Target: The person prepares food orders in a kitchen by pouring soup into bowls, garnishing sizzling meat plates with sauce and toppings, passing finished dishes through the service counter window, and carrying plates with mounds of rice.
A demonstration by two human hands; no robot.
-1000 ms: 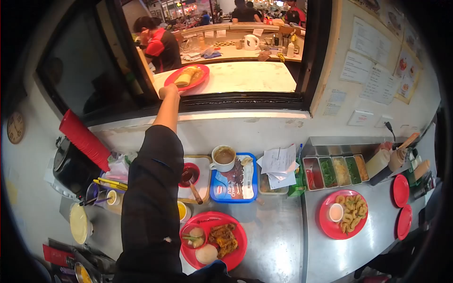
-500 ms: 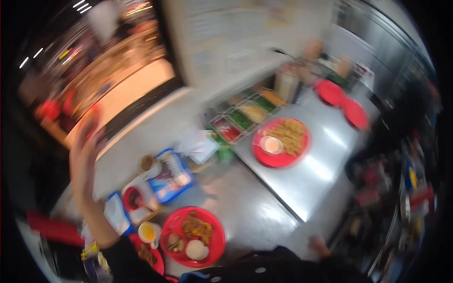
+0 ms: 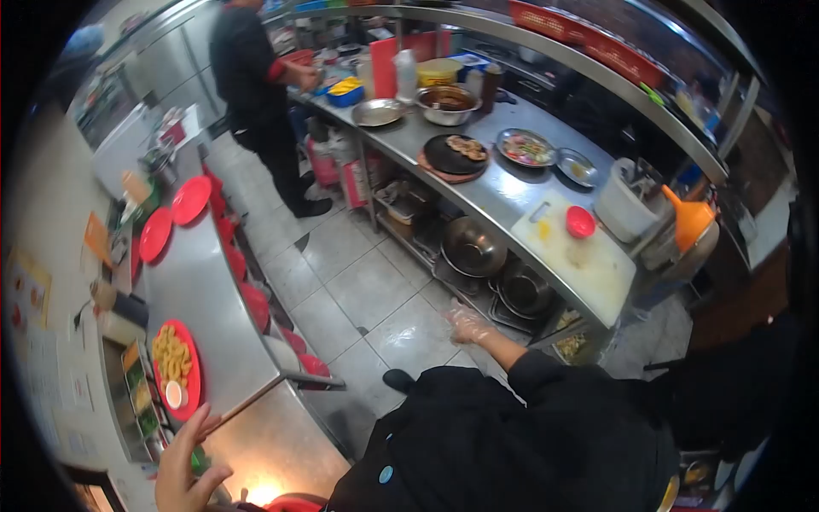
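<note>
My left hand is raised at the lower left, bare, with thumb and fingers apart and nothing in it. It is near the steel counter and a red plate of golden fried pieces with a small cup of pale sauce. Out in front of my body, my right hand wears a clear plastic glove. Its fingers look loosely spread above the tiled floor, with no object visible in them. Beside it is the lower shelf of the steel prep table, where metal bowls sit.
On the prep table are a white cutting board with a red bowl, a black sizzling plate and a metal plate of chopped food. A co-worker stands at the far end. Red plates lie on the left counter.
My view has swung right, from the serving window and left counter to the aisle and prep table. My left hand is now low at the left edge; my gloved right hand shows clearly.
</note>
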